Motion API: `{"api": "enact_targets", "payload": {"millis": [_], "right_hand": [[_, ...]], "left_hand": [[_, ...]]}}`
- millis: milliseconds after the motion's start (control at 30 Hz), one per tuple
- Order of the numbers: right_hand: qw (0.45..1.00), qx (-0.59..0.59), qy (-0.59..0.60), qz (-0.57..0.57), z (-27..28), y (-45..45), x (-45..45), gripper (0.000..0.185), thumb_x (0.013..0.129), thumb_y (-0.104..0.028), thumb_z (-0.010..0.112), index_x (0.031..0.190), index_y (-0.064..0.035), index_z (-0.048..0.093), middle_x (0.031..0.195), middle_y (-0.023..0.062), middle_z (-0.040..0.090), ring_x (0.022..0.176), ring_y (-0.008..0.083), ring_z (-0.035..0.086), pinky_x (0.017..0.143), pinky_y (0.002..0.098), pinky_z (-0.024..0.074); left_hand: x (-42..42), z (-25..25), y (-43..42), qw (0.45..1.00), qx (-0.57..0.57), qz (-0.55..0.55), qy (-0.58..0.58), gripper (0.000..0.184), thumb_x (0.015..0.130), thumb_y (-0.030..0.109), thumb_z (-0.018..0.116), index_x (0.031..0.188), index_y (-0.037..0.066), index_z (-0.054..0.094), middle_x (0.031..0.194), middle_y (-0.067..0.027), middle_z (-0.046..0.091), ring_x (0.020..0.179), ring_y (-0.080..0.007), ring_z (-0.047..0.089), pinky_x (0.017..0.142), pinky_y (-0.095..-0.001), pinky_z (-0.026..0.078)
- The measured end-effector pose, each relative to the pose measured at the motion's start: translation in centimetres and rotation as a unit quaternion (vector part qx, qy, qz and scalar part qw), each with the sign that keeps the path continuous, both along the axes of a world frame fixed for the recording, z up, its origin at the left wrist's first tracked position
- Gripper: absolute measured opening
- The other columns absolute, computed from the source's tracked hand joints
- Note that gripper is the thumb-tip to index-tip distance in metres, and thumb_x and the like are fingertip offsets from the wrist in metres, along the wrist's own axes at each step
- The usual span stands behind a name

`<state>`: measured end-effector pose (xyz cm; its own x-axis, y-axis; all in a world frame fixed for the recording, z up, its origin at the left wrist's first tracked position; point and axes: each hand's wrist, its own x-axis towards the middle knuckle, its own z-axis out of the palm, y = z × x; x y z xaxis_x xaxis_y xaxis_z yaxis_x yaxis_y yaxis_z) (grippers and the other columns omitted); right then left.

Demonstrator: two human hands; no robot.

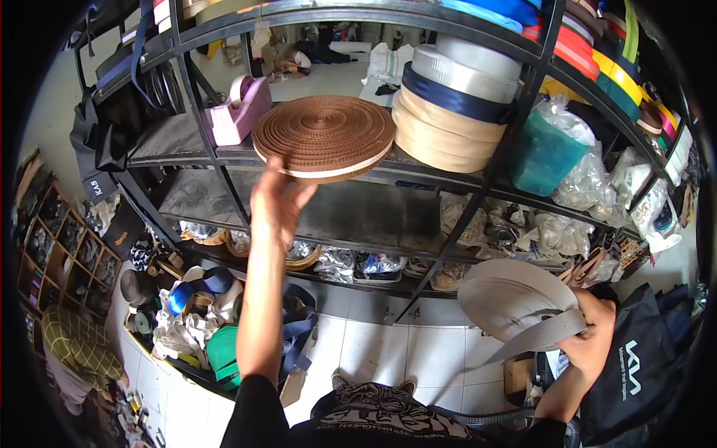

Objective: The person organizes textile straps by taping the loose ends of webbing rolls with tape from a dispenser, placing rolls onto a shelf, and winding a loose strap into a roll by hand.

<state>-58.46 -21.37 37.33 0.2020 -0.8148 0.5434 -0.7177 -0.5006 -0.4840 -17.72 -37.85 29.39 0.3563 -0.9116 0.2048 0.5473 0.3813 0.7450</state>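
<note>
A wide coil of brown webbing [323, 131] lies flat on the shelf and juts over its front edge, with a cream layer showing under its rim. My left hand [278, 205] reaches up to the coil's front rim, one fingertip against the edge and the other fingers just below, gripping it there. Low on the right, my right hand [590, 328] is closed around a roll of grey webbing [504, 299], held tilted in front of the shelves. A loose end of the grey strap hangs down to the left from that hand.
Beside the brown coil stand a purple tape dispenser [240, 112] and stacked beige, navy and clear rolls [452, 112]. A teal container [549, 153] sits further right. Below are a full bin [202, 328] and a black KIA bag [635, 366]. Another person [78, 343] bends at far left.
</note>
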Motion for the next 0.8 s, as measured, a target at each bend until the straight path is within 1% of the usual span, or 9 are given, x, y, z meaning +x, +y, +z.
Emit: {"api": "enact_targets", "payload": {"millis": [100, 233, 267, 367, 500, 533, 633, 767, 800], "right_hand": [[0.999, 0.006, -0.027, -0.033, -0.2, -0.6, 0.2, 0.033, 0.052, -0.012, 0.068, 0.079, 0.0047, 0.062, 0.059, 0.0065, 0.058, 0.053, 0.0071, 0.057, 0.051, 0.0201, 0.0398], [0.999, 0.017, 0.042, 0.013, -0.1, -1.4, 0.2, 0.038, 0.052, -0.006, 0.068, 0.088, 0.0045, 0.065, 0.066, 0.0125, 0.063, 0.058, 0.0173, 0.065, 0.057, 0.0246, 0.0469], [0.999, 0.022, 0.046, 0.009, -0.5, -1.6, 0.2, 0.041, 0.05, -0.006, 0.069, 0.09, 0.0042, 0.065, 0.068, 0.0138, 0.064, 0.061, 0.0208, 0.066, 0.058, 0.0254, 0.0478], [0.996, 0.075, 0.043, 0.016, -0.6, -1.8, 0.3, 0.042, 0.05, -0.006, 0.069, 0.091, 0.0036, 0.065, 0.069, 0.0142, 0.064, 0.062, 0.021, 0.067, 0.058, 0.0255, 0.0481], [0.995, 0.077, 0.062, 0.027, -1.1, -1.9, 0.5, 0.042, 0.05, -0.007, 0.071, 0.091, 0.0023, 0.066, 0.07, 0.0141, 0.065, 0.061, 0.0233, 0.067, 0.057, 0.0263, 0.0487], [0.995, 0.074, 0.059, 0.032, -1.4, -1.9, 0.7, 0.042, 0.051, -0.007, 0.071, 0.091, 0.0021, 0.066, 0.07, 0.0141, 0.065, 0.061, 0.0233, 0.067, 0.057, 0.0265, 0.0487], [0.995, 0.066, 0.053, 0.044, -1.9, -2.2, 1.3, 0.042, 0.051, -0.008, 0.073, 0.092, 0.0012, 0.066, 0.07, 0.0141, 0.065, 0.06, 0.0233, 0.067, 0.056, 0.027, 0.0487], [0.992, 0.098, 0.053, 0.054, -2.1, -2.3, 2.0, 0.042, 0.053, -0.01, 0.074, 0.093, -0.0007, 0.066, 0.07, 0.0148, 0.065, 0.059, 0.0253, 0.066, 0.055, 0.0286, 0.0491], [0.991, 0.109, 0.051, 0.055, -2.1, -2.5, 2.3, 0.042, 0.053, -0.011, 0.075, 0.093, -0.0012, 0.066, 0.07, 0.0152, 0.065, 0.059, 0.0262, 0.066, 0.055, 0.0294, 0.0494]], "left_hand": [[-0.9, -1.5, -1.1, 0.999, -0.02, 0.019, 0.016, 0.036, 0.092, 0.011, 0.056, 0.122, -0.006, 0.046, 0.118, -0.0164, 0.053, 0.1, -0.029, 0.061, 0.086, -0.0407, 0.054], [-0.8, -1.4, -3.0, 0.997, -0.027, 0.063, 0.033, 0.035, 0.091, 0.008, 0.058, 0.118, -0.009, 0.046, 0.108, -0.014, 0.058, 0.1, -0.0289, 0.061, 0.086, -0.0404, 0.054], [-0.6, -1.3, -3.3, 0.998, -0.011, 0.062, 0.028, 0.034, 0.091, 0.014, 0.06, 0.114, -0.009, 0.05, 0.111, -0.0136, 0.058, 0.104, -0.026, 0.059, 0.093, -0.0395, 0.051], [0.2, -2.3, -5.2, 0.995, 0.008, 0.095, 0.011, 0.031, 0.09, 0.018, 0.062, 0.106, -0.007, 0.053, 0.101, -0.0107, 0.059, 0.095, -0.0254, 0.062, 0.09, -0.0378, 0.053], [0.4, -2.2, -5.7, 0.994, 0.058, 0.093, -0.031, 0.039, 0.087, 0.028, 0.067, 0.101, -0.005, 0.054, 0.09, -0.0072, 0.057, 0.083, -0.0224, 0.063, 0.073, -0.0349, 0.057], [0.4, -2.4, -6.2, 0.993, 0.041, 0.107, -0.018, 0.041, 0.085, 0.028, 0.07, 0.097, -0.006, 0.05, 0.09, -0.0128, 0.059, 0.071, -0.0229, 0.065, 0.056, -0.0319, 0.059], [0.4, -2.1, -6.2, 0.992, 0.061, 0.111, -0.029, 0.041, 0.084, 0.029, 0.07, 0.095, -0.005, 0.05, 0.087, -0.0107, 0.058, 0.07, -0.0229, 0.065, 0.055, -0.0313, 0.059], [-0.9, -2.8, -4.0, 0.974, 0.087, 0.208, -0.02, 0.036, 0.088, 0.031, 0.065, 0.097, -0.001, 0.051, 0.086, -0.0068, 0.055, 0.08, -0.0208, 0.063, 0.064, -0.0312, 0.054], [-1.9, -3.5, -2.6, 0.978, 0.056, 0.189, -0.068, 0.036, 0.088, 0.032, 0.064, 0.098, 0.001, 0.051, 0.089, -0.0069, 0.055, 0.083, -0.0194, 0.061, 0.067, -0.0301, 0.052]]}}
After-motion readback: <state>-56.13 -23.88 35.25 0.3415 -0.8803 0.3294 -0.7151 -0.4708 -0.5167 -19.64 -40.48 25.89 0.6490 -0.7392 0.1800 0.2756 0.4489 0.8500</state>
